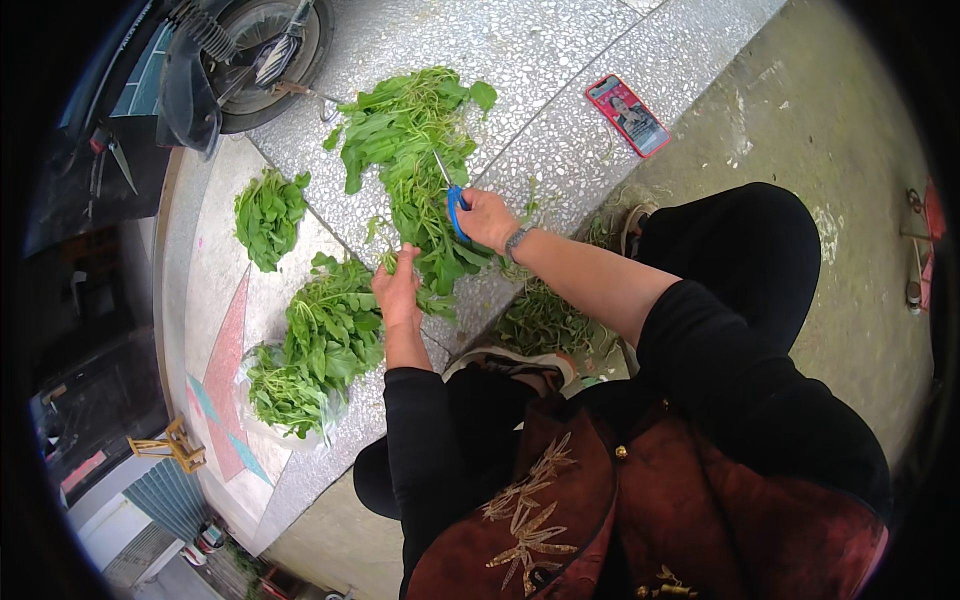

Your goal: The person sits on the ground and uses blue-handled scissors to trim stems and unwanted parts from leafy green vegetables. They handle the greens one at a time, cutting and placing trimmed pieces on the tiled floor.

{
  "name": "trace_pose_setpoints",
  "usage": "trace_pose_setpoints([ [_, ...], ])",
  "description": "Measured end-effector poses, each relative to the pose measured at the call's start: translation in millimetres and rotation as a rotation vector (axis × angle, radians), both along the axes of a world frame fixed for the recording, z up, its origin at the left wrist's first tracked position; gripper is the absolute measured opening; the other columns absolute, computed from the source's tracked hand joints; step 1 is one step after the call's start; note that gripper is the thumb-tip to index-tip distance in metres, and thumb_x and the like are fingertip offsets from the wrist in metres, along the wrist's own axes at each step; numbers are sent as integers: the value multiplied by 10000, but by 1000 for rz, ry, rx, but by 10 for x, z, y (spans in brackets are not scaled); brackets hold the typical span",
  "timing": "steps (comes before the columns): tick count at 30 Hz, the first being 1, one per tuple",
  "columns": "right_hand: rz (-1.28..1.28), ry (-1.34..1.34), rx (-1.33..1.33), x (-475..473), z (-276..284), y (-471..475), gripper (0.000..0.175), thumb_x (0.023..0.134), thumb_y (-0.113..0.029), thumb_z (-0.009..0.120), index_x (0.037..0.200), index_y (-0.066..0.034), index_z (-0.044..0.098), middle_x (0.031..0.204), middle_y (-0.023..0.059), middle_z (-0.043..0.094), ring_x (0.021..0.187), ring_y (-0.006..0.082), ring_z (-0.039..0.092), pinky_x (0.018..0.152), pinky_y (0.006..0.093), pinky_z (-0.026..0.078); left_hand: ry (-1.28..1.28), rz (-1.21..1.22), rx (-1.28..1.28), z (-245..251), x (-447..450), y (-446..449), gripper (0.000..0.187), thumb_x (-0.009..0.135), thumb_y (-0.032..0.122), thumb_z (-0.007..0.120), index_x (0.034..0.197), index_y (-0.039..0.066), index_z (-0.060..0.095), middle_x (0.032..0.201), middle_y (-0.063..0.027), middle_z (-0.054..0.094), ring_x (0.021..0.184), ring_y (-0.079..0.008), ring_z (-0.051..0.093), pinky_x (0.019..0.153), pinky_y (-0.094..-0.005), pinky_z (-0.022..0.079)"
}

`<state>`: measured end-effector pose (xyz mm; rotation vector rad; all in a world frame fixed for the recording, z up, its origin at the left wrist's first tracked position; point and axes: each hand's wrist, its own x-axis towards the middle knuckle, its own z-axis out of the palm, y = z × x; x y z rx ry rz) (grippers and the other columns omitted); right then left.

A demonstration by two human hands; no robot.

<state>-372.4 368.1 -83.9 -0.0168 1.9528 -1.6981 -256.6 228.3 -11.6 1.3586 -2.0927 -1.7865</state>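
My right hand (487,220) grips a pair of scissors (454,206) by the blue handles, the blades over a long heap of leafy greens (409,142) on the speckled terrazzo slab. Left of it, my left hand (397,286) pinches a small sprig of greens (389,260) between thumb and fingers. A second pile of greens (334,330) lies beside my left hand, partly over a clear plastic bag (330,424) that holds more leaves. A smaller bunch of greens (270,219) rests apart, further left.
A phone in a red case (628,116) lies near the slab's right edge. Stems and leaves (547,319) are heaped on the ground below the slab, by my shoes. A vehicle wheel (274,64) stands at the upper left, and a small wooden stool (171,446) at the lower left.
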Motion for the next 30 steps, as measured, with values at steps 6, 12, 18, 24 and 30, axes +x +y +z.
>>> trace_pose_setpoints([
  [6,-14,-374,-146,60,4,-100,250,905,-274,634,925,-29,680,724,55,636,623,146,582,574,325,464,26,1,-54,-375,-434,38,468,976,401,594,1132,-34,667,1076,-133,689,964,-160,609,858,-315,470],
  [12,69,-648,-302,65,132,146,274,959,-302,632,1154,-109,635,892,-7,645,779,83,625,600,229,424,123,0,87,-545,-493,328,361,915,217,728,1181,5,607,1119,-90,658,950,-185,623,800,-334,505],
  [18,259,-639,-546,119,415,331,349,921,-364,656,1121,-78,641,959,3,703,754,69,635,569,205,428,183,50,417,-175,-137,165,351,883,114,745,1197,12,625,1042,-50,664,872,-165,618,764,-322,537],
  [24,312,-402,-406,-6,808,452,294,953,-272,663,1159,-62,662,974,33,714,739,70,626,646,224,500,207,-38,357,497,152,-129,324,874,52,709,1184,19,622,1060,-32,652,808,-130,552,723,-287,502],
  [30,348,1,-459,-105,1685,559,256,959,-192,670,1174,-52,664,991,0,697,742,49,591,684,210,507,366,-270,225,1373,329,-31,401,857,34,663,1235,24,532,956,-35,591,781,-120,550,705,-251,469],
])
